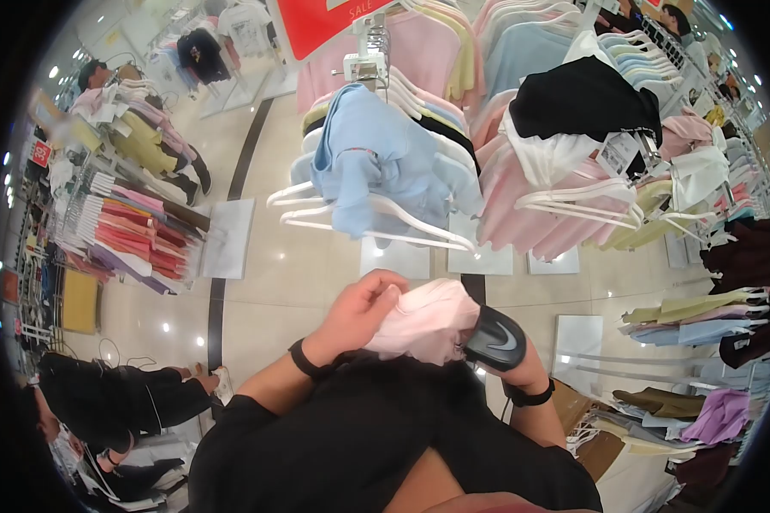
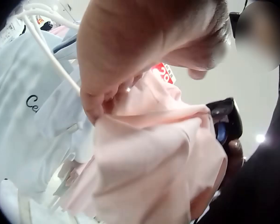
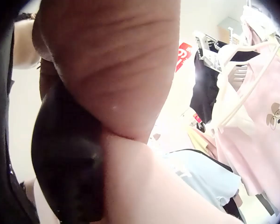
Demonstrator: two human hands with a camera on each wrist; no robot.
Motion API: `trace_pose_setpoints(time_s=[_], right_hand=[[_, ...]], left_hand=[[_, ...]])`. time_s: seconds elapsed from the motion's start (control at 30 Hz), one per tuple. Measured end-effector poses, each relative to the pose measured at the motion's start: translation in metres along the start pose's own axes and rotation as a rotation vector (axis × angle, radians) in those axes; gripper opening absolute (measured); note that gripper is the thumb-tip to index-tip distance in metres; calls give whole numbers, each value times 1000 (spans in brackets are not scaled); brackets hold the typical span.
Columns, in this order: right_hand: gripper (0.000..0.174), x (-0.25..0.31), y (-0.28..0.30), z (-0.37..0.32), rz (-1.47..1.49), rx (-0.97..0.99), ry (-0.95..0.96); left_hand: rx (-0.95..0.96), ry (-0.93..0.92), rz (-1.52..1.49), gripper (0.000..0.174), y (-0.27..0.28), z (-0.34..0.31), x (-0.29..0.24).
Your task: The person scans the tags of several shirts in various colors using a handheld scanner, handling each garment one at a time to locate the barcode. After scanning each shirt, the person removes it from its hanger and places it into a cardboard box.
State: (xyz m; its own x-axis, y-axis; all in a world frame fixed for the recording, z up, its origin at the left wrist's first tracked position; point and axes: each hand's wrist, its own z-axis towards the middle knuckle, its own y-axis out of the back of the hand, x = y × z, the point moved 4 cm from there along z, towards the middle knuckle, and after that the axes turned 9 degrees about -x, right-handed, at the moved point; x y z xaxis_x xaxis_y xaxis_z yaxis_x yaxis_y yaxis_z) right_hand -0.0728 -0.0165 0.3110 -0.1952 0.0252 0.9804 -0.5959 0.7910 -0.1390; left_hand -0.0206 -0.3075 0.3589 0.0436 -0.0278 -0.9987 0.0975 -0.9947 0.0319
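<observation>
In the head view a light pink garment (image 1: 423, 318) hangs bunched in front of the wearer's body. My left hand (image 1: 359, 309) grips its left side; in the left wrist view the curled fingers of that hand (image 2: 144, 46) hold the folded cloth (image 2: 149, 158). My right hand (image 1: 526, 369) holds a black rounded handheld device (image 1: 496, 339) with a grey curved mark, its end right at the garment's right edge. Close up in the right wrist view, the palm (image 3: 112, 65) covers part of the black device (image 3: 65, 154), and pink cloth lies beside it.
Ahead stands a rack with a light blue shirt (image 1: 359, 162) on white hangers (image 1: 385, 224). Right of it, a black garment (image 1: 582, 98) lies over pink shirts. A red sale sign (image 1: 325, 26) tops the rack. At lower left, a person in black (image 1: 111, 393) is near another rack.
</observation>
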Motion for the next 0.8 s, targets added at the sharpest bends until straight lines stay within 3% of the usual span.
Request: trace_pose_setpoints(time_s=[0.03, 0.13, 0.23, 0.27, 0.37, 0.4, 0.47, 0.53, 0.6, 0.63, 0.67, 0.7, 0.8], right_hand=[[79, 6, -3, -1, 29, 14, 22], [81, 23, -10, -9, 42, -24, 87], [84, 30, -24, -8, 29, 43, 82], [85, 28, -25, -3, -171, 113, 239], [88, 48, -52, -6, -186, 139, 315], [91, 45, -56, -7, -260, 169, 350], [91, 61, -64, -15, -245, 145, 330], [93, 74, -68, -25, -189, 74, 269], [97, 80, -68, -42, 140, -103, 162], [89, 89, -66, -49, 86, -202, 234], [78, 73, -63, -60, 83, -414, 178], [69, 87, -61, -70, -10, -444, 242], [63, 79, -61, -94, -174, -571, 293]], left_hand=[[-18, 18, -32, 40, -2, -2, 11], [172, -68, 134, 77, -6, -13, 36], [348, 22, 152, 101, -21, -14, 35], [354, 58, 76, 96, -29, -13, 36], [508, -35, 82, 79, -54, -3, 70], [517, -121, 116, 59, -57, -5, 55], [506, -349, 196, 50, -52, 2, 86], [425, -278, 127, 43, -41, 0, 80], [300, -320, 80, 38, -23, 1, 84], [220, 94, -309, 36, -14, 8, 122], [199, 256, -494, 37, 0, 9, 120], [196, 356, -728, 40, 4, 10, 98], [298, 402, -883, 52, 19, 9, 77]])
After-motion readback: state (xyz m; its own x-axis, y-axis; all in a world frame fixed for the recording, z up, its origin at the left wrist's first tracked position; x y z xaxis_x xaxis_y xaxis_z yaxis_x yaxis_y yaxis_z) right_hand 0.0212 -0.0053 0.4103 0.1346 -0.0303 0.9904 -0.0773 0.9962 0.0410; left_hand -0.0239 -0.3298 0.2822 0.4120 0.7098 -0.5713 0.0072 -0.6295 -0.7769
